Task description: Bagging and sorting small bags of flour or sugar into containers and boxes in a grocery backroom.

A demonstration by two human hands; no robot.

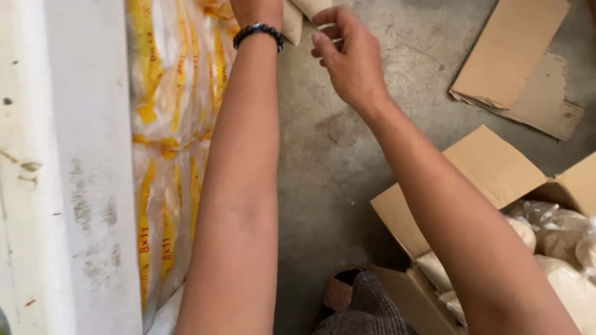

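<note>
The head camera looks straight down along two bare forearms that reach toward the top edge of the view. The left hand is mostly cut off by the frame; only its wrist shows, with a dark beaded bracelet around it, so the state of its grip cannot be told. Just beside it, the right hand is raised with its fingers curled in a narrow grip, pinching the edge of a pale beige cloth-like piece that hangs at the top of the view between the two hands. How much of that piece the left hand holds is hidden.

Under the left forearm lies a stack of clear plastic bags with yellow stripes, filled with something white, running from the top of the view down to the lower edge. To the left of the stack stands a scuffed white surface with grey marks. The bare concrete floor fills the middle.

At the lower right an open cardboard box stands on the floor with its flaps spread; it holds pale rounded lumps in clear plastic wrapping. A flattened piece of cardboard lies on the floor at the upper right, well apart from the box. At the bottom centre a bit of checked fabric shows.
</note>
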